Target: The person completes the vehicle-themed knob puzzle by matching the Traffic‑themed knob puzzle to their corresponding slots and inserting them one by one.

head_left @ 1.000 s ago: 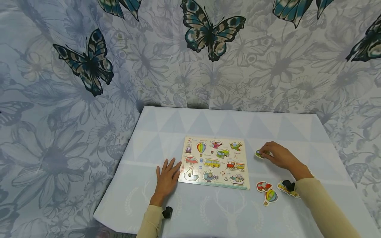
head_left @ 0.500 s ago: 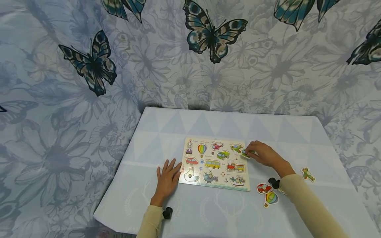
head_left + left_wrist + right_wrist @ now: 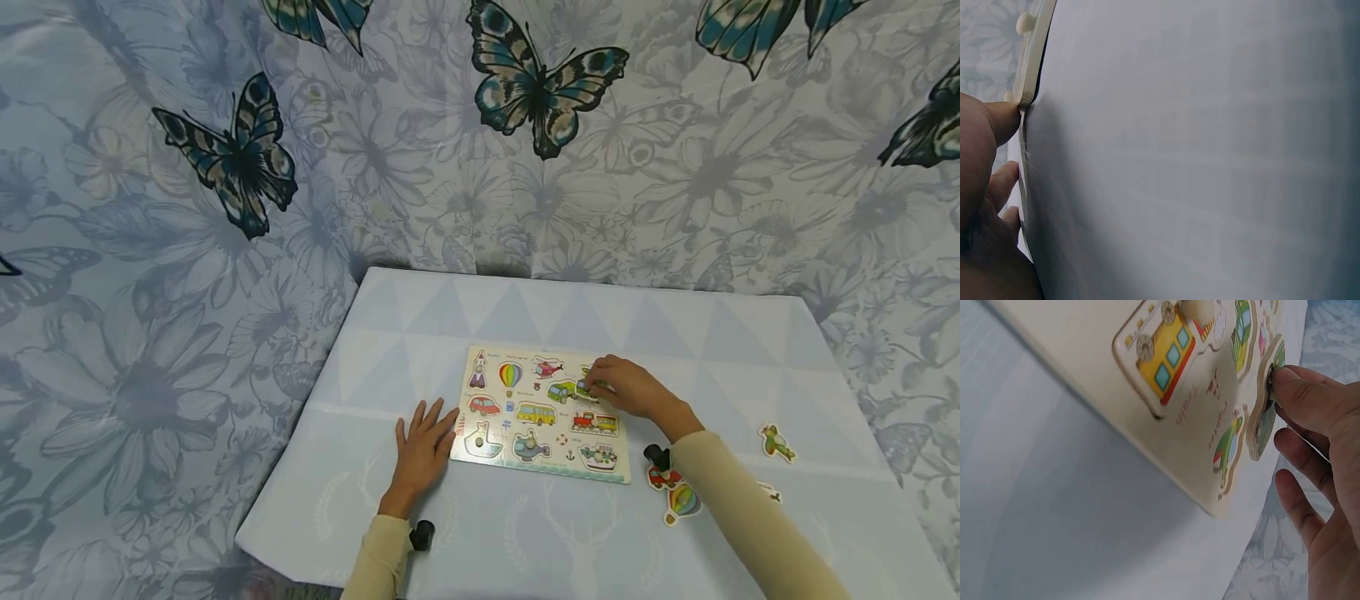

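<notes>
A wooden puzzle board [image 3: 498, 467] with vehicle pictures lies on the table. My left hand [image 3: 422, 454] rests flat at its left edge, fingers spread; in the left wrist view the thumb [image 3: 1004, 122] touches the board's corner. Above the board's upper right part, my right hand [image 3: 633, 387] pinches a green vehicle puzzle piece [image 3: 1265, 403] by its knob. That piece is tilted and raised off the board, close to the printed green truck [image 3: 561, 392]. Beneath it, the right wrist view shows the train [image 3: 1169, 353] and the fighter plane [image 3: 1229, 447] pictures.
Right of the board lie a red car piece [image 3: 663, 478] and a balloon piece [image 3: 682, 500]. Farther right are a green plane piece [image 3: 777, 442] and another piece [image 3: 770, 492], mostly hidden by the sleeve. A butterfly-patterned cloth [image 3: 420, 167] hangs behind the table [image 3: 570, 533].
My right hand has carried the green vehicle piece leftward from the table to over the board. The plane piece at the right has come into view. My left hand stays put.
</notes>
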Demonstrator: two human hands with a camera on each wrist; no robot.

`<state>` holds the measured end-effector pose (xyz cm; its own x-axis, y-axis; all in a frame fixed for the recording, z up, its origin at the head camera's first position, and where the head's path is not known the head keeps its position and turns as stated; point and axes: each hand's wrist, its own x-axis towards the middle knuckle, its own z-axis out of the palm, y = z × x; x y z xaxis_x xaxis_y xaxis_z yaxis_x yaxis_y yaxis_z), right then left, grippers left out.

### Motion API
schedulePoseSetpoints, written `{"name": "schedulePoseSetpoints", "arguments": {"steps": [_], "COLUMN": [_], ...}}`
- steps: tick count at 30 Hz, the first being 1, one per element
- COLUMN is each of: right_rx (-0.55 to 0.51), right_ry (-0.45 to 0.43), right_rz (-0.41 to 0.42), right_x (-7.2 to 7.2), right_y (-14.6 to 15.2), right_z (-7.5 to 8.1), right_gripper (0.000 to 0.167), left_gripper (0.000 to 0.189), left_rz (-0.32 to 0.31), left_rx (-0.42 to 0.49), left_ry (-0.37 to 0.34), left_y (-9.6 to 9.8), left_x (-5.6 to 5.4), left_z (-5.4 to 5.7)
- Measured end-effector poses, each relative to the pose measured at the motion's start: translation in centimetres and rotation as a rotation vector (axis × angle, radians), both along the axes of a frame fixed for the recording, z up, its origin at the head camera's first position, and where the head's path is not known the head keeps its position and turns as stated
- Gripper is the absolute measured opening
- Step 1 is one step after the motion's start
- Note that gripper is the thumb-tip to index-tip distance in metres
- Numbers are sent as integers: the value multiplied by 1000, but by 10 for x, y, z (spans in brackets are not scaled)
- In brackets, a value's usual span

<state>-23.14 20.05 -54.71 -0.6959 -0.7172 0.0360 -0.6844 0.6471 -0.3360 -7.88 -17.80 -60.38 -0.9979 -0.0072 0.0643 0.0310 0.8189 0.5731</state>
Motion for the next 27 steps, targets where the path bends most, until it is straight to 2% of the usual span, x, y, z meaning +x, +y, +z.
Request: {"name": "schedulePoseSetpoints", "arguments": {"steps": [14, 27], "right_rx": [1, 47], "right_ry": [-21, -64], "right_rz": [51, 61], "right_x": [-8, -4], "right_y": [-28, -44], "right_z": [-10, -18], "right_gripper": [9, 10], "left_gripper": [42, 41], "left_rz": [-5, -3], "left_rx": [8, 9], "left_ry": [5, 2], "left_y": [-1, -1], "left_x": [-3, -3], "left_z": [-2, -1]}}
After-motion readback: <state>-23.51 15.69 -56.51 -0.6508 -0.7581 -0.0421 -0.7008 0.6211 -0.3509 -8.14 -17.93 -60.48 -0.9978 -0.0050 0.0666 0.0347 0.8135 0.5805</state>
